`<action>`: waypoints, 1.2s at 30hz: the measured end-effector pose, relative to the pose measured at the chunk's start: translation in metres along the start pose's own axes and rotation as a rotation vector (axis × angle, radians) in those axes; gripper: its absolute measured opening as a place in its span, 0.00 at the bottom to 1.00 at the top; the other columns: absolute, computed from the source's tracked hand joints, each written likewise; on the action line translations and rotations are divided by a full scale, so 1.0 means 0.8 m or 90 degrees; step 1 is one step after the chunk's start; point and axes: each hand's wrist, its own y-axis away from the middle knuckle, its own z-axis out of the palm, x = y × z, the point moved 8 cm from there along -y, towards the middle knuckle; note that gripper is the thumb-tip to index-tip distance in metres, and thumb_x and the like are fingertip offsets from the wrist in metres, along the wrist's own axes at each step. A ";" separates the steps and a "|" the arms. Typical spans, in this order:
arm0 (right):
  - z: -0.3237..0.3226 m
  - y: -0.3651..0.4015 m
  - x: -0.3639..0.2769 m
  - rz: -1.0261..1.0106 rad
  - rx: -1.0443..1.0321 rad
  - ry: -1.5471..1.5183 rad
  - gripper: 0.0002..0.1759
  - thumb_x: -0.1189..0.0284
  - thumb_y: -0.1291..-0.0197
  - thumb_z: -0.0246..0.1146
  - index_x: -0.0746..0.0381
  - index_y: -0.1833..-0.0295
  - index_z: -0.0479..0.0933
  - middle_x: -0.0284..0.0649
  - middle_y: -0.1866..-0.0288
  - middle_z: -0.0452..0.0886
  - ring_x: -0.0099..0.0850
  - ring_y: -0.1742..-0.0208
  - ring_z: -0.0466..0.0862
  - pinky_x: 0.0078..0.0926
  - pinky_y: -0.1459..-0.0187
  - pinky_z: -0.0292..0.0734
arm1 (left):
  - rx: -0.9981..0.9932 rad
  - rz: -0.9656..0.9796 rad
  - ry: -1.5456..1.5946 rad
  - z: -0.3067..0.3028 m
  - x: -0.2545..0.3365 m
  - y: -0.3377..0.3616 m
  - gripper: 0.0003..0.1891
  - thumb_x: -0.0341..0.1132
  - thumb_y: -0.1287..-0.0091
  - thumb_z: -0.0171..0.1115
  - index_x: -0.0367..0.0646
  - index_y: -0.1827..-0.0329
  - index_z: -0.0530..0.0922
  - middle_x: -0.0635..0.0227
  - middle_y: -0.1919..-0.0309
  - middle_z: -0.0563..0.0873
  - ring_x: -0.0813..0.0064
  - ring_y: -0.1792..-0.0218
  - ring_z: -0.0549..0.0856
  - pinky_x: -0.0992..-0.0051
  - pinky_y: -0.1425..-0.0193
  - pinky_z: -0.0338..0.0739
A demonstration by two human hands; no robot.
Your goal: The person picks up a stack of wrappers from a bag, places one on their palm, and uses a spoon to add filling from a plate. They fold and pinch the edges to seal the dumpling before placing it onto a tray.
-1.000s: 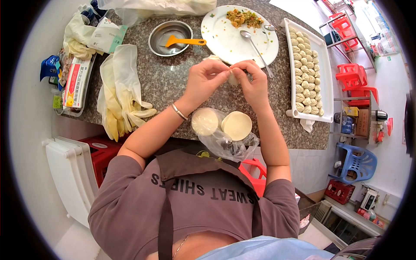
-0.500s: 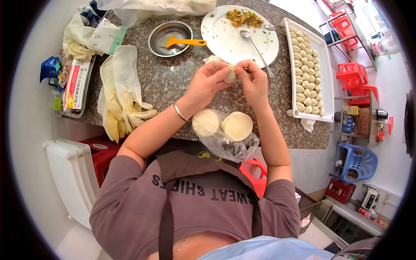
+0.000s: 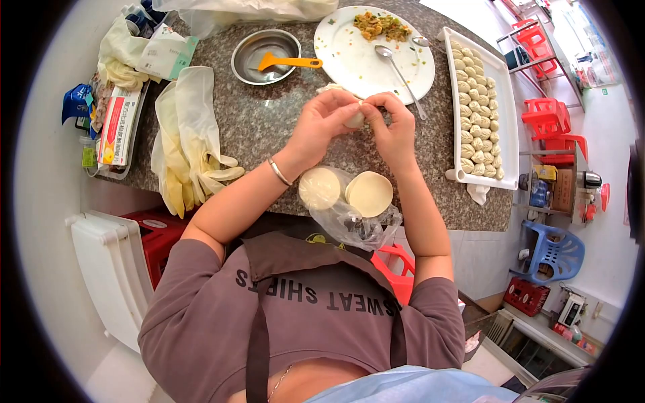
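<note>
Above the near part of the counter, my left hand (image 3: 324, 122) is closed around a small pleated dumpling (image 3: 355, 121), its thumb and fingers curled on the dough. My right hand (image 3: 392, 126) pinches the top edge of the same dumpling between thumb and forefinger. Fingers cover much of the dumpling. Just beyond them lies a large white plate (image 3: 339, 64) with some chopped filling (image 3: 380, 27) and a metal spoon (image 3: 401, 75). Nearer my body, two stacks of round dough wrappers, a left stack (image 3: 319, 188) and a right stack (image 3: 369, 194), rest on a clear plastic bag (image 3: 349, 227).
On the right, a white tray (image 3: 508, 127) holds rows of finished dumplings (image 3: 477, 114). A metal bowl (image 3: 245, 72) with an orange scraper (image 3: 285, 62) sits at the back left. Pale rubber gloves (image 3: 191, 141) and a box-filled bin (image 3: 121, 127) occupy the left side.
The pinched opening at the dumpling's top, visible before, is now mostly covered as my right fingertips have drawn in against my left thumb. The view has shifted slightly.
</note>
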 end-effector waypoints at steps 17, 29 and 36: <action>-0.020 -0.006 0.029 0.134 -0.061 -0.289 0.07 0.79 0.38 0.65 0.69 0.55 0.82 0.35 0.60 0.84 0.22 0.57 0.80 0.20 0.52 0.75 | -0.150 -0.174 0.189 0.021 -0.010 0.000 0.20 0.39 0.22 0.47 0.31 0.37 0.71 0.52 0.47 0.83 0.64 0.50 0.87 0.77 0.50 0.87; -0.023 -0.009 0.023 0.073 -0.067 -0.263 0.14 0.79 0.44 0.70 0.68 0.51 0.80 0.35 0.58 0.82 0.24 0.52 0.79 0.22 0.47 0.73 | -0.122 -0.165 0.170 0.016 -0.009 0.001 0.20 0.41 0.22 0.48 0.33 0.38 0.73 0.58 0.50 0.85 0.68 0.52 0.88 0.77 0.51 0.87; -0.006 -0.005 0.019 0.068 -0.128 -0.220 0.15 0.75 0.44 0.70 0.68 0.51 0.79 0.36 0.54 0.81 0.26 0.50 0.79 0.25 0.44 0.72 | -0.106 -0.169 0.110 0.013 -0.012 0.001 0.18 0.41 0.24 0.52 0.34 0.43 0.77 0.61 0.52 0.85 0.68 0.52 0.88 0.76 0.51 0.87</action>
